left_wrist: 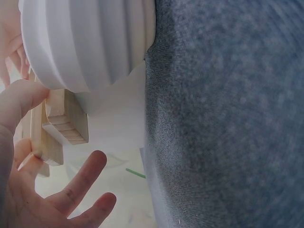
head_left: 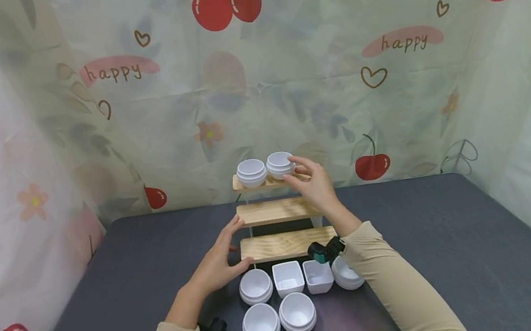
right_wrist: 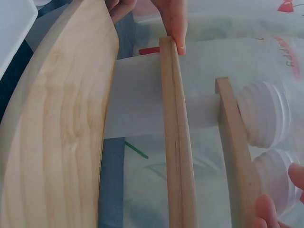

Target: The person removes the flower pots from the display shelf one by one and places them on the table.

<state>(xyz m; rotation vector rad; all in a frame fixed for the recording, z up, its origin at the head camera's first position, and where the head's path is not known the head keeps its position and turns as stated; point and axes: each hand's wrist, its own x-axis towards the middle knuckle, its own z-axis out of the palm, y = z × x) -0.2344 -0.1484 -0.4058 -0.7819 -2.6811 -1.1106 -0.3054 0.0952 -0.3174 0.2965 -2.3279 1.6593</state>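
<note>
A stepped display rack has a top wooden shelf (right_wrist: 233,152), a middle shelf (head_left: 277,210) and a bottom shelf (head_left: 282,246). Two round white ridged bowls stand side by side on the top one, a left bowl (head_left: 251,173) and a right bowl (head_left: 279,164). My right hand (head_left: 316,183) pinches the right bowl from its right side, index finger at the rim and thumb lower down. At the rack's left end my left hand (head_left: 218,261) is spread, with fingertips on the end of the middle shelf and the thumb at the bottom shelf's corner.
In front of the rack stand more white dishes: a round bowl (head_left: 255,286), two square bowls, of which one (head_left: 288,278) is nearer the left, and a round bowl (head_left: 347,274) partly behind my right sleeve. Two round bowls (head_left: 261,324) sit closer on the dark table (head_left: 438,254).
</note>
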